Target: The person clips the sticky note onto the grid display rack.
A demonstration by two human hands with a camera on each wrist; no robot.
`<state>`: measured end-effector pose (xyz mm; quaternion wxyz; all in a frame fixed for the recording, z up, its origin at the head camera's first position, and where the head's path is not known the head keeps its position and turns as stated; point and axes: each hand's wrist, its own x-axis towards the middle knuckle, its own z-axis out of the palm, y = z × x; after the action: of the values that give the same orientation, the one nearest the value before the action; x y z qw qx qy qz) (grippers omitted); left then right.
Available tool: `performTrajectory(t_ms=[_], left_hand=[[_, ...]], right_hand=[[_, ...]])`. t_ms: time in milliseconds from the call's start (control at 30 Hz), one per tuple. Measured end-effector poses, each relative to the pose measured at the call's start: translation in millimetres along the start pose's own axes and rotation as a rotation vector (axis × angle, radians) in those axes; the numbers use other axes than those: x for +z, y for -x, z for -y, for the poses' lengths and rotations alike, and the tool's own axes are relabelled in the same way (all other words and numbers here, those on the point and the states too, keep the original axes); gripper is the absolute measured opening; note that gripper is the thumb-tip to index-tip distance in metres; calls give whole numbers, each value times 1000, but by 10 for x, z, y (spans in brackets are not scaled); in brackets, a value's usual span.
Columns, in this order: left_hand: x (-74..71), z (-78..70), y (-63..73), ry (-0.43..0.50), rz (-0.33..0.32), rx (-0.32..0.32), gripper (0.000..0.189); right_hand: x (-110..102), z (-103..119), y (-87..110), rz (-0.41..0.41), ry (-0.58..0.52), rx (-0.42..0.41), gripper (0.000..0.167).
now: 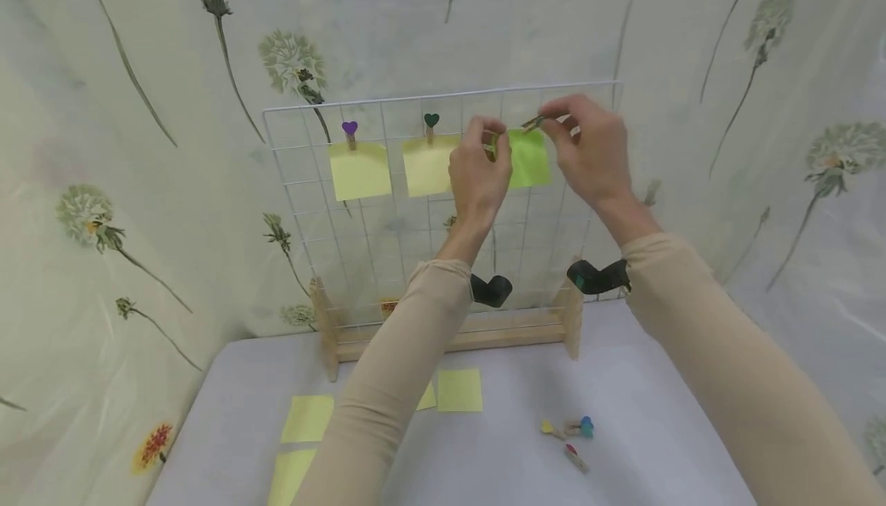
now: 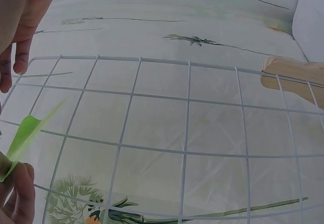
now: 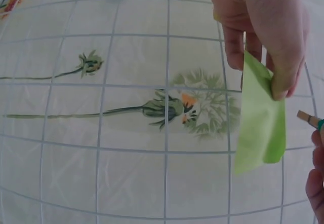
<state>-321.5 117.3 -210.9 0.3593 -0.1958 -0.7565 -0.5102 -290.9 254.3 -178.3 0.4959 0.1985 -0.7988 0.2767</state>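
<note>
My left hand (image 1: 481, 171) pinches a bright green sticky note (image 1: 531, 161) near its upper left corner, in front of a white wire grid (image 1: 443, 96). In the right wrist view the note (image 3: 260, 120) hangs slightly bent from those fingers. Between thumb and fingers of my right hand (image 1: 590, 144) is a small wooden clothespin (image 1: 531, 124), close to the note's top edge. The right wrist view shows the clothespin (image 3: 305, 116) with a teal-green part, apart from the paper. Left of my hands, two yellow notes (image 1: 361, 171) hang from pins with a purple heart (image 1: 349, 128) and a dark green heart (image 1: 432, 119).
The grid stands in a wooden base (image 1: 512, 337) at the back of a white table (image 1: 505, 460). Loose yellow notes (image 1: 460, 391) lie in front, some partly behind my left sleeve. Several heart clothespins (image 1: 575, 457) lie at the right. Flower-patterned curtain (image 1: 173, 52) surrounds the table.
</note>
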Motion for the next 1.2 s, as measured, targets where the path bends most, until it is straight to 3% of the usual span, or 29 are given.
performTrajectory(t_ms=[500,1200], left_hand=[[-11,0,-43,-2,31,-12,10],[8,5,-54,-43,46,-15,10]], right_hand=[[57,-53,-92,6,46,-19,11],[106,-33,-225,174,81,-62,11]])
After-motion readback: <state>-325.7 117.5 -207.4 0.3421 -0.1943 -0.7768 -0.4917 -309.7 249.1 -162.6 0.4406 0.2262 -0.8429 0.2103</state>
